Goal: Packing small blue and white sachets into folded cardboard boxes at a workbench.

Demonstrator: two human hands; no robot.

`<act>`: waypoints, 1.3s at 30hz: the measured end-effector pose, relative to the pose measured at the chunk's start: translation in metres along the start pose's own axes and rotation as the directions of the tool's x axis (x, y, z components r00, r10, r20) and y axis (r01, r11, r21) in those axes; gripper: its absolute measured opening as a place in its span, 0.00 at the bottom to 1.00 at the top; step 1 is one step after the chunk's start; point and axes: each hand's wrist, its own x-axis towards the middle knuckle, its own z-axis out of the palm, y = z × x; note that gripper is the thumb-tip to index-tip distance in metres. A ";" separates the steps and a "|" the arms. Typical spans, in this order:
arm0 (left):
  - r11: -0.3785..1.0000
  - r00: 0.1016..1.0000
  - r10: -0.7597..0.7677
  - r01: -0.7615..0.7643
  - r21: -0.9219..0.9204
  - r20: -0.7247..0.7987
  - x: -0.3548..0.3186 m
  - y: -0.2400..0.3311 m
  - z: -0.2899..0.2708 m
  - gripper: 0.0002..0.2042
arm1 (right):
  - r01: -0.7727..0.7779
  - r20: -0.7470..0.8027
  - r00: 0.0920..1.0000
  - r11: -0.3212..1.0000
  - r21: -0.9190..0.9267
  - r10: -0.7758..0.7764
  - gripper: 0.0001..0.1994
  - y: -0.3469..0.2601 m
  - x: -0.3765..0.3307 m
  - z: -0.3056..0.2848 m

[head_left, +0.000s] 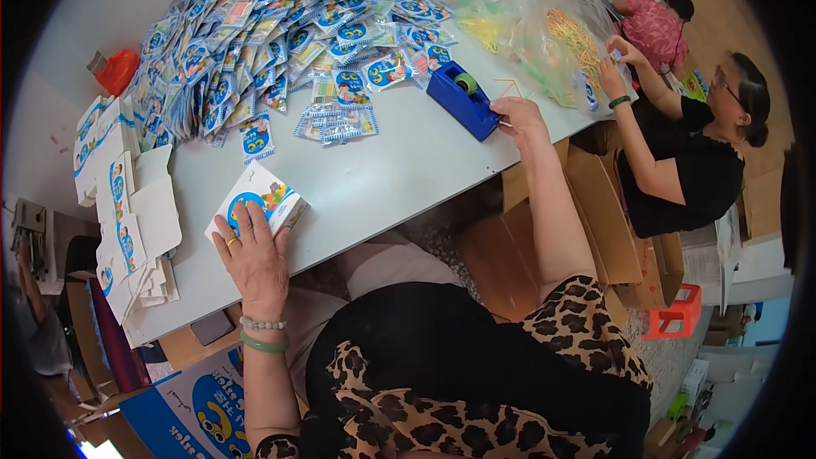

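Spread fingers of the left hand (257, 259) rest flat across the top of a small white box (267, 189) at centre left of the frame, the thumb along its right side; this hand steadies rather than clasps. Just above and right of centre, the right hand (523, 119) has its fingers curled at the cutting end of a blue tape dispenser (459, 106); whether they are closed on a strip of tape cannot be made out. Both objects sit on a pale table (374, 183), the box near its front edge, well apart from the dispenser. Printed with fruit and a blue patch, the box looks like thin card: probably light, fairly stiff at its edges, easily dented in the middle, and a little slick. It would be best held by two opposite side walls, with only gentle pressure on top. The dispenser looks heavier and rigid, its body the safe place to hold, clear of the cutting edge. A large heap of small packets (289, 38) fills the upper left, flattened cartons (127, 195) are stacked at far left, and a clear bag (544, 13) of coloured sticks lies upper right, beside a co-worker in black (701, 166).
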 end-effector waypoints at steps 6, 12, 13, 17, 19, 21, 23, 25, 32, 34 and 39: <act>1.000 1.000 0.011 -0.010 0.026 -0.005 0.002 0.000 -0.001 0.30 | 0.034 -0.104 0.994 0.886 0.462 0.016 0.12 0.017 -0.003 -0.001; 1.000 1.000 -0.007 0.007 0.016 0.000 0.002 0.000 0.000 0.30 | 0.080 -0.139 0.990 0.721 0.689 0.024 0.14 0.037 -0.020 0.002; 1.000 1.000 -0.005 0.005 0.015 0.000 0.002 0.000 0.000 0.30 | 0.080 -0.141 0.990 0.721 0.689 0.025 0.14 0.041 -0.019 -0.001; 1.000 1.000 0.001 -0.001 0.006 0.026 0.003 0.004 0.002 0.31 | 0.027 -0.091 0.995 0.819 0.573 0.031 0.08 0.061 -0.014 -0.015; 1.000 1.000 -0.006 0.006 0.010 0.024 0.002 0.002 -0.004 0.31 | 0.003 -0.069 0.997 0.864 0.503 0.036 0.05 0.060 -0.014 -0.016; 1.000 0.999 0.015 -0.015 -0.010 0.028 0.000 -0.002 -0.004 0.32 | -0.010 0.027 1.000 0.943 0.334 0.001 0.02 0.059 -0.016 -0.019; 0.999 0.999 0.030 -0.030 -0.030 0.016 0.001 -0.007 -0.003 0.32 | -0.012 0.018 1.000 0.951 0.308 0.007 0.01 0.054 -0.013 -0.016; 0.998 0.999 0.040 -0.040 -0.053 0.007 -0.002 -0.008 -0.001 0.32 | -0.015 0.011 1.000 0.961 0.276 0.013 0.01 0.057 -0.013 -0.016; 0.995 0.995 -0.004 -0.006 -0.097 -0.103 -0.003 0.001 0.002 0.30 | 0.054 -0.059 0.997 0.969 0.239 -0.041 0.02 0.072 -0.083 0.006; 0.996 0.988 -0.047 0.036 -0.076 -0.145 0.006 0.014 -0.001 0.28 | 0.015 0.107 0.993 0.966 0.257 -0.044 0.03 0.055 -0.118 0.039; 0.991 0.969 -0.129 0.120 -0.058 -0.210 0.005 0.017 0.014 0.27 | 0.012 0.669 0.722 0.970 0.243 -0.177 0.05 0.020 -0.191 0.171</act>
